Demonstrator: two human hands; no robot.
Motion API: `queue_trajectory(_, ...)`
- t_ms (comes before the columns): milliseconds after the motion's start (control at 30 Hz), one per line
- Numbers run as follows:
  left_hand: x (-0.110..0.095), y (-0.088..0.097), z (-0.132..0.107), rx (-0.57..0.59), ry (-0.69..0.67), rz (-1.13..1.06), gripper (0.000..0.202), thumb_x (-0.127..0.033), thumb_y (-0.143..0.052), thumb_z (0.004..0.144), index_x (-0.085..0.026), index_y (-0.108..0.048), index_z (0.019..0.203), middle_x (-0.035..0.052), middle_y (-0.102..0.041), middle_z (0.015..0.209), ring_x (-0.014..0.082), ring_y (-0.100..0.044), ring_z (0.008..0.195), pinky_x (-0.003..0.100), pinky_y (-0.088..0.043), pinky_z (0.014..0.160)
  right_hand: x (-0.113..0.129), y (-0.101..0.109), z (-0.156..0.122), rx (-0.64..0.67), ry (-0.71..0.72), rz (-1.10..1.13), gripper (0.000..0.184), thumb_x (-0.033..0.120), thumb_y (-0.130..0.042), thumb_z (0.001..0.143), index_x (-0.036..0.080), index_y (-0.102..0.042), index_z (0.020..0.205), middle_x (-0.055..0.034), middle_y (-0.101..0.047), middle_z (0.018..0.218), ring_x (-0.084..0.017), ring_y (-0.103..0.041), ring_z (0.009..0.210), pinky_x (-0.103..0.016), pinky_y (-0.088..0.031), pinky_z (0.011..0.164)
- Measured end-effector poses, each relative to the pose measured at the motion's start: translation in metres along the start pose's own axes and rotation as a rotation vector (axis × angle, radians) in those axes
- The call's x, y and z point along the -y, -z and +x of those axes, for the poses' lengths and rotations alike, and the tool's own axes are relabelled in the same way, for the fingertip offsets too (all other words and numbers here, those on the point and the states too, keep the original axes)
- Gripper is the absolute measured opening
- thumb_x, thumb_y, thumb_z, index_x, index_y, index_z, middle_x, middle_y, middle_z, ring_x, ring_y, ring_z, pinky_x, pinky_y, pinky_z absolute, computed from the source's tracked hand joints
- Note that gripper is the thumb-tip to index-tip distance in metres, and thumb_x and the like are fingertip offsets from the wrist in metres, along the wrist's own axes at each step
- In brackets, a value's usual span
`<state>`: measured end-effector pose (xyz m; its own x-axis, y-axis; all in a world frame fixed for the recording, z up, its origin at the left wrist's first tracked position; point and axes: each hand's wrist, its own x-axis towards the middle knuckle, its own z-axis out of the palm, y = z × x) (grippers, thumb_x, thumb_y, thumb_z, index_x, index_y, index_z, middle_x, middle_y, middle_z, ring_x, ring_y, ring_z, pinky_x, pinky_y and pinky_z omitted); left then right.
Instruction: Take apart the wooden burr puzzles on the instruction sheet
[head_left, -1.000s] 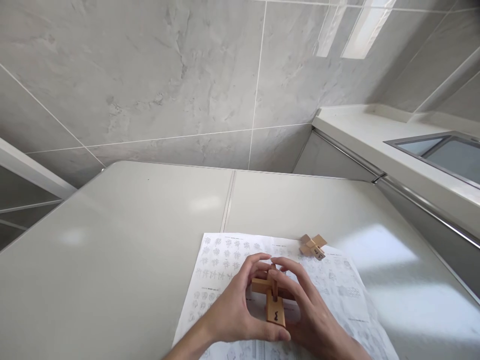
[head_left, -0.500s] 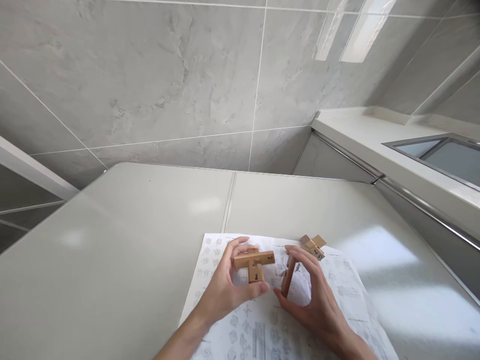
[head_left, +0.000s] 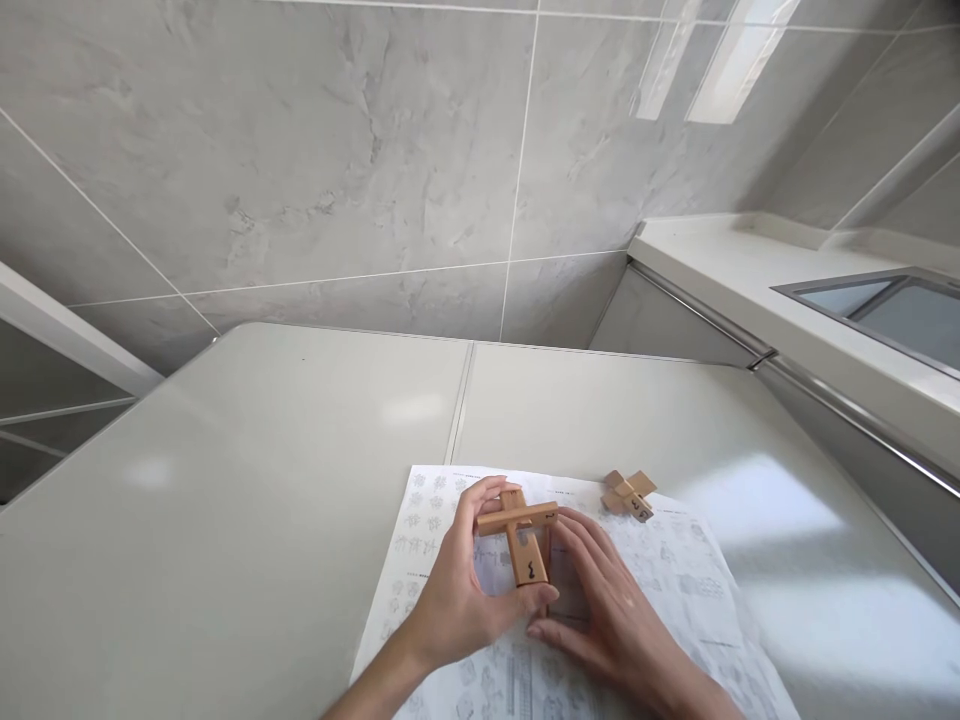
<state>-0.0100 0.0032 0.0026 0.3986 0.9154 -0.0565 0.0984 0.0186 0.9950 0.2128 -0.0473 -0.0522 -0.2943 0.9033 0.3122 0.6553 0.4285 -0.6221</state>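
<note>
My left hand is closed round two crossed wooden puzzle pieces, with its thumb under the lower end and fingers at the upper end. Black handwritten marks show on both bars. From the right, my right hand grips another wooden puzzle piece, held upright against the crossed pair. Its fingers and the crossed bars hide most of that piece; I cannot tell whether it is fitted in. Beyond the right hand, a small joined wooden cluster with a black mark rests on the paper's far edge.
A large printed sheet with rows of small diagrams lies beneath my hands. It is on a glossy white table with a seam down its middle. At right stands a white counter with a glass-topped inset; a grey tiled wall is behind.
My right hand has moved left, bringing its wooden piece against the crossed pair. The pair in my left hand has tilted, showing more of the marked lower bar. The cluster stays put.
</note>
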Motion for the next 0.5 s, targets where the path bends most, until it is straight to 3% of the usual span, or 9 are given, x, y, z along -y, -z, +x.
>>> queue_trajectory(133, 0.003, 0.001, -0.002, 0.023, 0.023, 0.008, 0.097, -0.045, -0.098, 0.08, -0.037, -0.039, 0.157, 0.0143, -0.05, 0.164, 0.0419, -0.045, 0.156, 0.066, -0.036, 0.128, 0.002, 0.01, 0.002, -0.117, -0.125, 0.091, 0.059, 0.046, -0.062, 0.11, 0.031, -0.042, 0.163, -0.0131, -0.061, 0.157, -0.035, -0.06, 0.144, -0.05, -0.058, 0.114)
queue_trajectory(267, 0.006, 0.002, -0.005, 0.11, 0.036, 0.042, 0.106, -0.048, -0.099, 0.078, -0.039, -0.033, 0.161, 0.0146, -0.045, 0.168, 0.0433, -0.043, 0.157, 0.069, -0.036, 0.128, 0.007, 0.016, 0.008, -0.156, -0.207, 0.221, 0.023, 0.039, -0.055, 0.114, 0.031, -0.065, 0.132, -0.0065, -0.077, 0.123, -0.026, -0.076, 0.112, -0.036, -0.063, 0.095)
queue_trajectory(367, 0.001, 0.002, -0.007, 0.193, 0.067, 0.075, 0.109, -0.048, -0.1, 0.077, -0.041, -0.031, 0.162, 0.0137, -0.043, 0.168, 0.0428, -0.042, 0.157, 0.069, -0.038, 0.126, 0.01, 0.015, 0.011, -0.148, -0.247, 0.284, 0.018, 0.038, -0.055, 0.113, 0.027, -0.07, 0.111, -0.0034, -0.078, 0.099, -0.022, -0.076, 0.088, -0.03, -0.061, 0.078)
queue_trajectory(500, -0.008, -0.002, -0.007, 0.217, 0.114, 0.133, 0.099, -0.044, -0.1, 0.076, -0.039, -0.04, 0.154, 0.0124, -0.046, 0.162, 0.0425, -0.049, 0.149, 0.065, -0.05, 0.117, 0.014, 0.013, 0.01, -0.212, -0.25, 0.232, 0.016, 0.034, -0.058, 0.111, 0.026, -0.069, 0.104, 0.0005, -0.073, 0.082, -0.019, -0.072, 0.072, -0.027, -0.056, 0.064)
